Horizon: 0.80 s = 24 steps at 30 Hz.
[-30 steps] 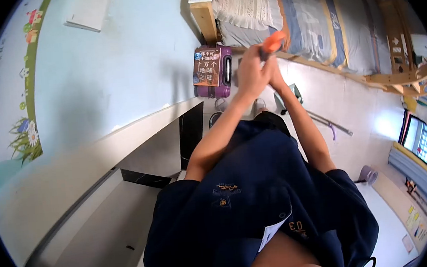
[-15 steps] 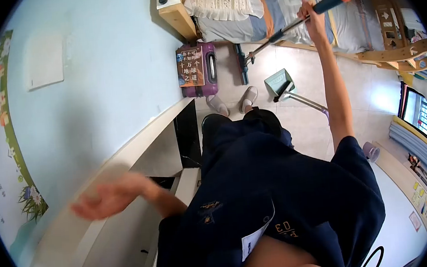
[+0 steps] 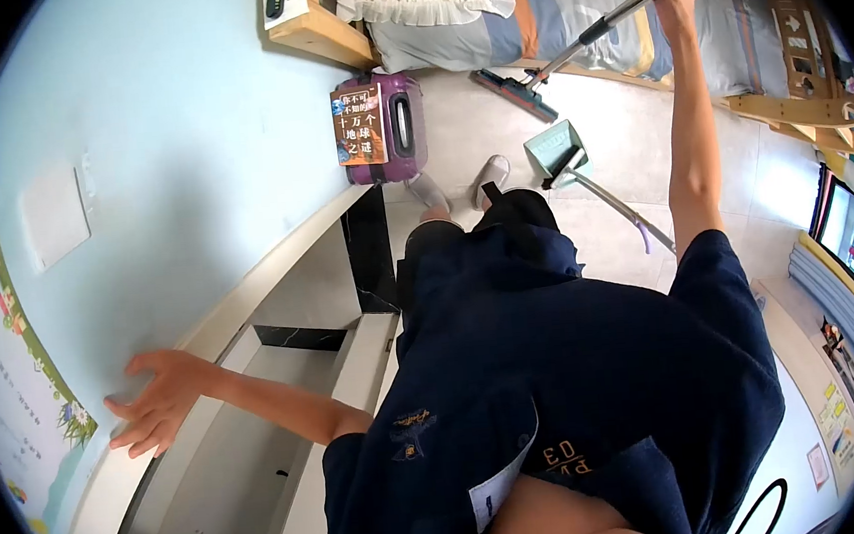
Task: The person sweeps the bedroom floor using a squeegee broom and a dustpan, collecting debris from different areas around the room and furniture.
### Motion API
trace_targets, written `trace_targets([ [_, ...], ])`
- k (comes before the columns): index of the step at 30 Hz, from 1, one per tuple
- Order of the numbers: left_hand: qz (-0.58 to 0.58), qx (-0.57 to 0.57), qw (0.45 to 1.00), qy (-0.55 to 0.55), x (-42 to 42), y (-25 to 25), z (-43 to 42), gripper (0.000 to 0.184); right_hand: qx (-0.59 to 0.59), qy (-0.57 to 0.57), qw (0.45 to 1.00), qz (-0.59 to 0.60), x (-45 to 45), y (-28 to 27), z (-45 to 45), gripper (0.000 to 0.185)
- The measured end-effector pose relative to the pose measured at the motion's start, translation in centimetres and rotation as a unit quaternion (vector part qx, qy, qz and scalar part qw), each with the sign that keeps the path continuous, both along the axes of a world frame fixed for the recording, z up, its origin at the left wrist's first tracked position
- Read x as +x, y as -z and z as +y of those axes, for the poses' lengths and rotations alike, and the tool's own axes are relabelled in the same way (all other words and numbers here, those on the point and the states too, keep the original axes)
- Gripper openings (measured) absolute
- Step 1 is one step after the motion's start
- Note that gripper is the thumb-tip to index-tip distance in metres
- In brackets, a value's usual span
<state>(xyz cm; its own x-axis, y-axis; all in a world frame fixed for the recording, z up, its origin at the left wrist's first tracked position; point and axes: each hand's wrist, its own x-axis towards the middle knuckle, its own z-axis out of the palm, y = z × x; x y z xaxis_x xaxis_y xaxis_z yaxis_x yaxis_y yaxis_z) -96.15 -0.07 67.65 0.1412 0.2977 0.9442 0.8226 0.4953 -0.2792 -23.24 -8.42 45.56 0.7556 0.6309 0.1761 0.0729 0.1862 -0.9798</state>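
My right hand (image 3: 673,9) is closed around the upper pole of a long-handled mop (image 3: 571,52), just below its dark grip with an orange end. The mop slants down to the left, and its flat dark head with an orange strip lies on the floor near the bed's edge. My left hand (image 3: 157,399) is open with fingers spread, against the pale door frame beside the blue wall; it holds nothing. A light green dustpan (image 3: 550,147) stands on the floor near my feet, with a small broom (image 3: 607,193) resting in it.
A purple suitcase (image 3: 405,138) with a book (image 3: 360,127) on top stands against the wall at left. Ahead is a bed (image 3: 440,43) with striped bedding. A wooden ladder-like frame (image 3: 806,117) and a window (image 3: 850,224) are on the right.
My left hand has moved down and left onto the door frame, fingers spreading. My right hand has moved up and right; the mop head has shifted right and turned on the floor.
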Motion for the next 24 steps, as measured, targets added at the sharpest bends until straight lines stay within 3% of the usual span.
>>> trace_targets([
  [7, -0.007, 0.011, 1.0, -0.001, 1.2, 0.2, 0.2, 0.043, -0.011, 0.034, 0.999, -0.038, 4.3, -0.7, -0.3, 0.025],
  [24, -0.007, 0.023, 1.0, -0.018, 1.3, 0.5, 0.6, 0.043, -0.048, 0.087, 0.992, -0.084, 4.3, 0.7, 2.7, 0.021],
])
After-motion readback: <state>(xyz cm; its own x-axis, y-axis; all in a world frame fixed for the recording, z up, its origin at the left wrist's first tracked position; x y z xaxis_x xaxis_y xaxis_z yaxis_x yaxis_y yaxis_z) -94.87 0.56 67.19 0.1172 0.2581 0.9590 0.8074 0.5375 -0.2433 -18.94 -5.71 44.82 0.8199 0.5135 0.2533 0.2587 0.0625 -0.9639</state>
